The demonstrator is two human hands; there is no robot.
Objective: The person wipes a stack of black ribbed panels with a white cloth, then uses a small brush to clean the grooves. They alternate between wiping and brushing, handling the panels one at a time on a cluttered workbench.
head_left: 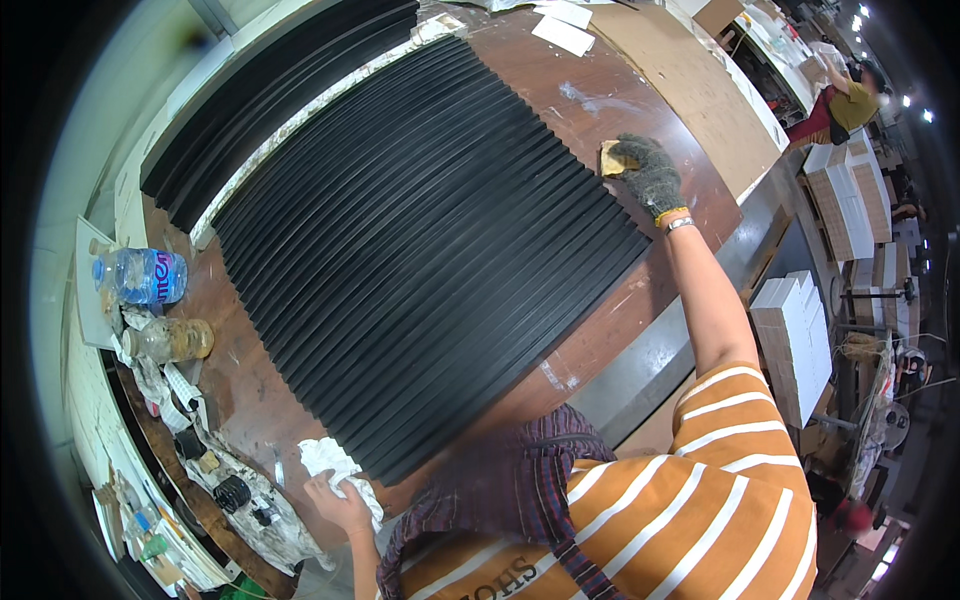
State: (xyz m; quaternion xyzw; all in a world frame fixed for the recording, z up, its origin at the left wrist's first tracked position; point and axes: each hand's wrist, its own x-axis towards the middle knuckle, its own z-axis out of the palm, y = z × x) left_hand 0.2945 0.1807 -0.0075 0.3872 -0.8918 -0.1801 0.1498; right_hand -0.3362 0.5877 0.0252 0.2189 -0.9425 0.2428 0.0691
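A wide row of long black strips [430, 250] lies side by side on the brown table [590, 340]. My right hand [654, 176], in a dark grey knit glove, is closed on a yellowish sponge-like pad [613, 160] at the strips' right ends. Below the near left corner of the row, my bare left hand [342, 505] is closed on a crumpled white cloth [328, 460].
More black strips [285, 90] are stacked beyond a pale bar at the far left. A water bottle [150, 276] and a jar of yellowish liquid [175, 340] stand at the left edge. Boards [690, 90] lie far right. Another person [848, 108] works in the background.
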